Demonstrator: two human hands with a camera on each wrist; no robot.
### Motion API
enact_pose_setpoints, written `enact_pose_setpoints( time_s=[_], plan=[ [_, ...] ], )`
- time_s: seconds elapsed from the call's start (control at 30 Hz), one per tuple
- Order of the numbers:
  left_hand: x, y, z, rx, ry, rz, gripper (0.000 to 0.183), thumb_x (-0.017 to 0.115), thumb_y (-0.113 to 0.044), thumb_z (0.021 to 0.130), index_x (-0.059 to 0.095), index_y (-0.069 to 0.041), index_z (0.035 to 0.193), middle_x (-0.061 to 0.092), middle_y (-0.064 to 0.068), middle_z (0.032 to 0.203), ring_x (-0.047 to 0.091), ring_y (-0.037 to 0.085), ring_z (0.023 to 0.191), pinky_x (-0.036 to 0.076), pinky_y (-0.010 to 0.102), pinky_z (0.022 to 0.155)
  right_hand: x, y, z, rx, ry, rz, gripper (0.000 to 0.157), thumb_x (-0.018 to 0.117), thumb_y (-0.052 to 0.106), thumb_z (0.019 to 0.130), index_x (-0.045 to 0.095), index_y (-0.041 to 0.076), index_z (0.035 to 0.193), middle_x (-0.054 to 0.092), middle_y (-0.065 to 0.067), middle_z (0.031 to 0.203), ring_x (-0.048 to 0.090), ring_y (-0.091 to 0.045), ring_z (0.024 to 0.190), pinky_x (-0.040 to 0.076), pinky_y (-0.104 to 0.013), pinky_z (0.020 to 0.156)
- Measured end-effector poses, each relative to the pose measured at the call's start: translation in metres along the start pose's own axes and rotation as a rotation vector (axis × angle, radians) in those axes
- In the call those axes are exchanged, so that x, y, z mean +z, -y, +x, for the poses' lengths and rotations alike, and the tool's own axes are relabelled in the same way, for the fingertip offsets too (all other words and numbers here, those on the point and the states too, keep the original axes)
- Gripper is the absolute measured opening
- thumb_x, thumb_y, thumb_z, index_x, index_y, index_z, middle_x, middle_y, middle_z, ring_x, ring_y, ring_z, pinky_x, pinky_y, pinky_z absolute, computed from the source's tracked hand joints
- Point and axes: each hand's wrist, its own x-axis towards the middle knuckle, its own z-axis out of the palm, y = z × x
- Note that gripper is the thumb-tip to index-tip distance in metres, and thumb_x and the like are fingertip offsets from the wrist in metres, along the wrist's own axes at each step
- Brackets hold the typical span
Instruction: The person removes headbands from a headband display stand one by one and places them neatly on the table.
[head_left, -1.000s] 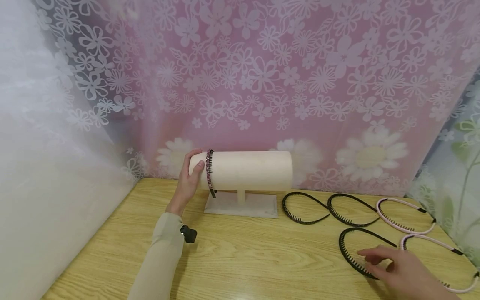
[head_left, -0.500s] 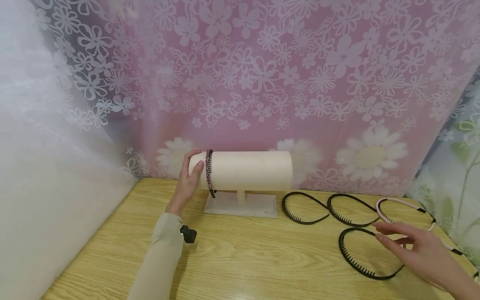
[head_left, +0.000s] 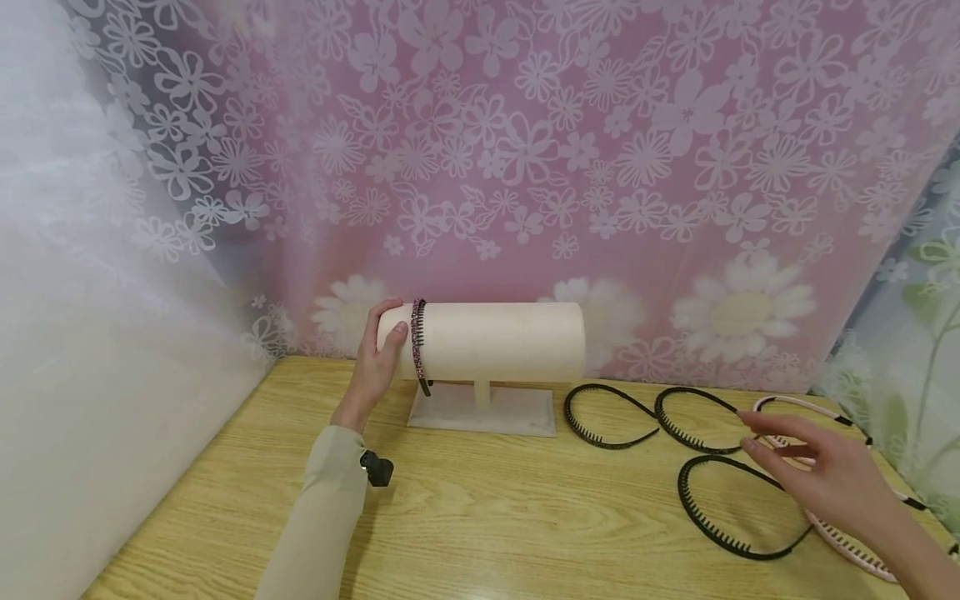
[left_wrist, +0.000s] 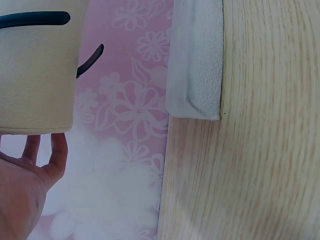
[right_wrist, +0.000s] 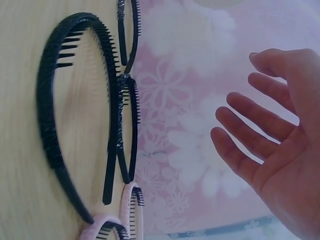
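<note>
My left hand [head_left: 372, 360] grips the left end of a cream cylindrical headband stand [head_left: 502, 342], its thumb lying on the front. A headband with pink sparkle and dark teeth [head_left: 417, 342] sits round the cylinder beside the thumb. In the left wrist view, fingers [left_wrist: 59, 152] touch the cylinder's end. My right hand [head_left: 832, 479] hovers at the right above the headbands, holding nothing; its fingers are spread apart in the right wrist view. Below and left of it lies a black toothed headband [head_left: 701, 527]. Two pink headbands, the rear one [head_left: 806, 402] included, are partly hidden by this hand.
Two more black headbands, one beside the base [head_left: 570, 421] and another to its right [head_left: 663, 427], lie along the rear of the wooden table [head_left: 487, 508]. The stand's flat grey base [head_left: 517, 412] rests near the flowered curtain [head_left: 525, 167].
The right hand has risen away from the front black headband and moved back and slightly right. My left hand and the stand have stayed put.
</note>
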Motion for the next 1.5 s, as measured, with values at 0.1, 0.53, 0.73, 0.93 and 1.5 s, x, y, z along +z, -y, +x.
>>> enact_pose_setpoints(
  time_s=[0.1,0.53,0.73,0.93,1.5],
  plan=[
    [0.000,-0.001,0.000,-0.005,0.001,-0.005,0.050,0.047,-0.037,0.108,0.037,-0.020,0.154,0.034,0.000,0.164,0.054,0.028,0.125,0.051,0.047,0.096,-0.001,0.003,0.006,0.002,0.009,0.018,0.034,0.075,0.014,0.093,0.072,0.011,0.126,0.055,0.046,0.113,0.056,0.024,0.090,0.050,-0.006,0.067],
    [-0.001,-0.020,-0.006,-0.018,0.022,-0.004,0.048,0.046,-0.033,0.109,0.037,-0.019,0.153,0.033,0.007,0.164,0.054,0.027,0.123,0.050,0.038,0.095,0.008,0.017,0.032,0.008,-0.005,0.011,0.039,0.076,0.019,0.093,0.070,0.012,0.131,0.048,0.050,0.115,0.057,0.020,0.086,0.052,-0.017,0.060],
    [-0.001,-0.040,-0.012,-0.034,0.031,0.017,0.047,0.045,-0.029,0.108,0.037,-0.015,0.153,0.033,0.010,0.164,0.054,0.026,0.122,0.050,0.039,0.093,0.012,0.027,0.042,0.032,0.023,-0.011,0.043,0.075,0.028,0.094,0.067,0.018,0.136,0.044,0.051,0.117,0.055,0.023,0.087,0.053,-0.021,0.063],
    [-0.001,-0.042,-0.012,-0.033,0.031,0.018,0.047,0.045,-0.029,0.108,0.038,-0.015,0.153,0.037,0.012,0.161,0.057,0.024,0.113,0.053,0.032,0.085,0.017,0.039,0.054,-0.017,0.029,0.000,0.044,0.075,0.024,0.095,0.066,0.018,0.138,0.070,0.001,0.127,0.068,0.005,0.090,0.055,-0.021,0.066],
    [-0.001,-0.044,-0.012,-0.038,0.029,0.014,0.049,0.045,-0.028,0.108,0.037,-0.013,0.154,0.036,0.011,0.161,0.056,0.029,0.117,0.053,0.041,0.090,0.028,0.068,0.087,-0.111,0.029,0.038,0.047,0.075,0.025,0.095,0.063,0.030,0.139,0.067,-0.007,0.137,0.049,0.023,0.106,0.045,-0.003,0.085]
  ],
)
